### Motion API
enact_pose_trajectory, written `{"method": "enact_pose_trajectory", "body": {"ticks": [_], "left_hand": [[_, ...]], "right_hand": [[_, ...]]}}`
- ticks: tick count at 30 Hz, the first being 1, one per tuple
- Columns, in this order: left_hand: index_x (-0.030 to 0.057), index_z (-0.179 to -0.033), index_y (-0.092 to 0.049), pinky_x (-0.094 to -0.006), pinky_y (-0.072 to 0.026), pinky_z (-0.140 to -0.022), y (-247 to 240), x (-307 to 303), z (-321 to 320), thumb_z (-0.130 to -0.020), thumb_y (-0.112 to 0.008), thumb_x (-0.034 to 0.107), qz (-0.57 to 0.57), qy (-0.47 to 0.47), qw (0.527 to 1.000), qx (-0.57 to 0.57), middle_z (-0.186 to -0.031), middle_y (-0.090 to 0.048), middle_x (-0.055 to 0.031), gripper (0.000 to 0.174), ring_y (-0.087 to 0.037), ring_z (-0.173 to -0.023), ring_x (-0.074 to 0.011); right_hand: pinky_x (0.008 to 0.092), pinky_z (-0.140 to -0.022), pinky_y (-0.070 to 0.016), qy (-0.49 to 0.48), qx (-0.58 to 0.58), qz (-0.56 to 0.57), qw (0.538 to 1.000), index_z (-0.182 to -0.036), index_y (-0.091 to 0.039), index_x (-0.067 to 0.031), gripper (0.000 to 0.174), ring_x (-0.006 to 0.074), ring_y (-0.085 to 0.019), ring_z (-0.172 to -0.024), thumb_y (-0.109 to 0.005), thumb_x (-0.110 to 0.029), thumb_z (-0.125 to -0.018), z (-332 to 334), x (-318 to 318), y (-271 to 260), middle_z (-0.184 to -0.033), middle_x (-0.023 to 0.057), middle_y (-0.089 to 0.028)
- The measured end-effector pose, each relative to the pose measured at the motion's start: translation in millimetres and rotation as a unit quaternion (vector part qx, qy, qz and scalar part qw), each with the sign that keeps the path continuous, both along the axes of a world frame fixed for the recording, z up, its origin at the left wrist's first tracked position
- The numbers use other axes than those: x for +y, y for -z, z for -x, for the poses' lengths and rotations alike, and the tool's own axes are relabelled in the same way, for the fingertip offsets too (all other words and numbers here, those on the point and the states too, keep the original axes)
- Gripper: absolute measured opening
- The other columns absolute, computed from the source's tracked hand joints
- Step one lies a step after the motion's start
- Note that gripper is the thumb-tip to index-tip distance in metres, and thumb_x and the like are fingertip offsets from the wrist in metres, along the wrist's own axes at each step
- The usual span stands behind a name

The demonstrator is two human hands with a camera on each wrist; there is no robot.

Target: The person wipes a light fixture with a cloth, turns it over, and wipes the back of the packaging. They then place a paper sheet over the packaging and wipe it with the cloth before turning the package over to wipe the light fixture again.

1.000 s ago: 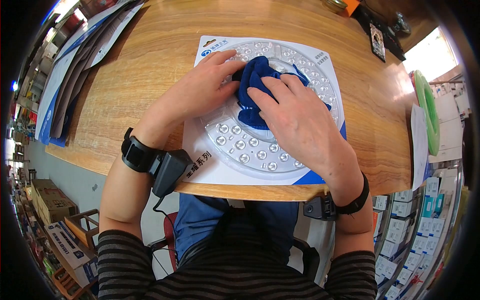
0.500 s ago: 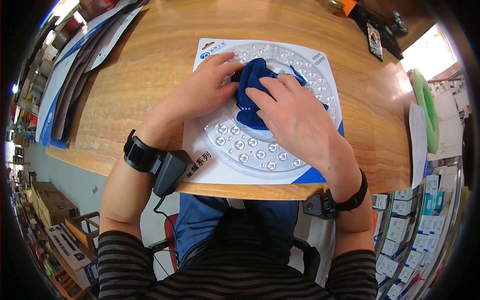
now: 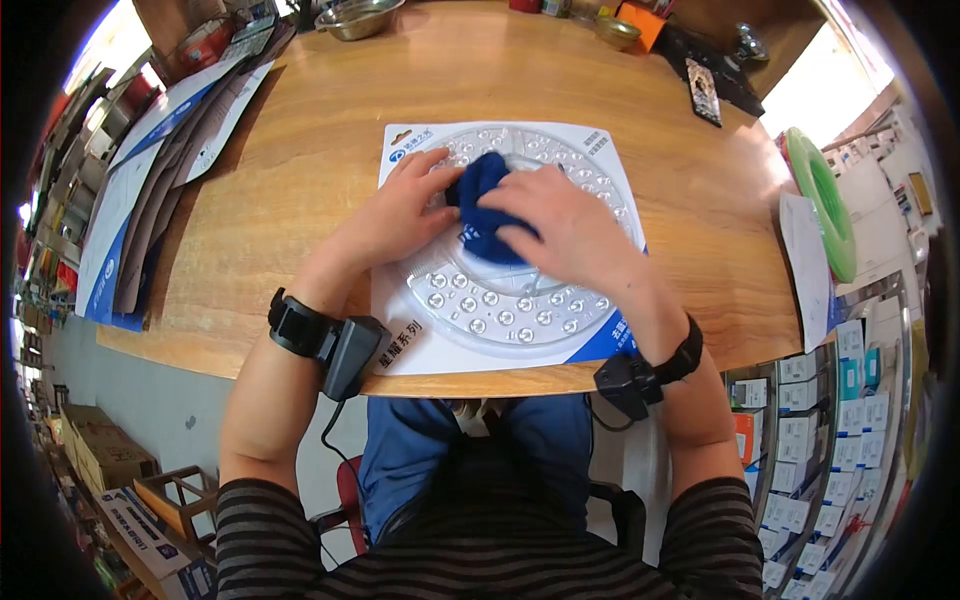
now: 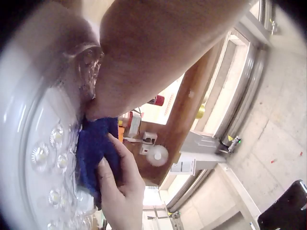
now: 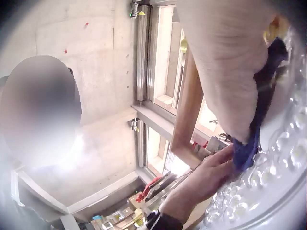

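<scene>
Both hands lie on a round clear lens disc (image 3: pixel 500 310). The left hand (image 3: pixel 395 215) rests with its fingers stretched out flat on the disc, its thumb against a blue cloth (image 3: pixel 480 200). The right hand (image 3: pixel 565 235) presses flat on the cloth, gripping nothing. The cloth sits bunched between and under the two hands. Beneath the disc is a white printed card (image 3: pixel 420 340) on the wooden worktop (image 3: pixel 300 130). A green ring (image 3: pixel 820 200) stands well off to the right of the right hand.

crumpled dark blue cloth (image 3: pixel 478 198) atop flat round clear lens disc (image 3: pixel 500 305)
</scene>
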State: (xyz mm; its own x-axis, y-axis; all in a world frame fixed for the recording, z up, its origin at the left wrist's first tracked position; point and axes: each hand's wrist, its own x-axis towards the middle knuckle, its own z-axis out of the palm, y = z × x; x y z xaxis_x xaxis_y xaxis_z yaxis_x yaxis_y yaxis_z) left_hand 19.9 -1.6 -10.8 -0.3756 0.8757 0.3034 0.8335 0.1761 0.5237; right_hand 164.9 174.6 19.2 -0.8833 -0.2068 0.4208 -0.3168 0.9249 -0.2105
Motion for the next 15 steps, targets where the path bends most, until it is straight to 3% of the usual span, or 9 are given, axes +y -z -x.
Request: {"method": "enact_pose_trajectory", "body": {"ticks": [1,7,15], "left_hand": [[0.0068,-0.125,-0.05,-0.0402,-0.0323,-0.105,-0.8,-0.2,1.7,-0.08,-0.063,0.012,0.0,0.007,1.0,-0.007,-0.135,-0.039,-0.021,0.048,-0.034,-0.127,-0.0369],[0.0097,-0.134,-0.042,-0.0393,-0.0267,-0.108,-0.4,-4.4,2.9,-0.082,-0.063,0.013,0.033,0.038,0.998,-0.045,-0.143,-0.029,-0.0193,0.055,-0.027,-0.133,-0.0357],[0.0036,-0.135,-0.038,-0.042,-0.0228,-0.11,-1.4,2.0,-4.5,-0.083,-0.061,0.029,0.068,0.013,0.997,-0.026,-0.145,-0.026,-0.0202,0.062,-0.018,-0.136,-0.0382]], "right_hand": [[0.0375,-0.079,-0.0493,-0.023,0.011,0.008,1.0,-0.1,-0.062,-0.0113,0.027,0.0267,-0.055,-0.091,-0.065,-0.018,-0.074,-0.8,-5.7,0.9,-0.099,0.0069,-0.058],[0.0366,-0.08,-0.0488,0.079,-0.017,-0.017,0.997,-0.1,-0.062,-0.0123,0.026,0.0274,-0.055,-0.097,-0.063,-0.015,-0.074,-2.1,-5.1,-0.7,-0.1,0.0082,-0.058],[0.0348,-0.086,-0.0462,0.204,-0.066,0.188,0.959,-0.101,-0.064,-0.0073,0.028,0.0322,-0.059,-0.096,-0.064,-0.022,-0.077,39.6,29.3,-21.1,-0.099,0.0153,-0.064]]}}
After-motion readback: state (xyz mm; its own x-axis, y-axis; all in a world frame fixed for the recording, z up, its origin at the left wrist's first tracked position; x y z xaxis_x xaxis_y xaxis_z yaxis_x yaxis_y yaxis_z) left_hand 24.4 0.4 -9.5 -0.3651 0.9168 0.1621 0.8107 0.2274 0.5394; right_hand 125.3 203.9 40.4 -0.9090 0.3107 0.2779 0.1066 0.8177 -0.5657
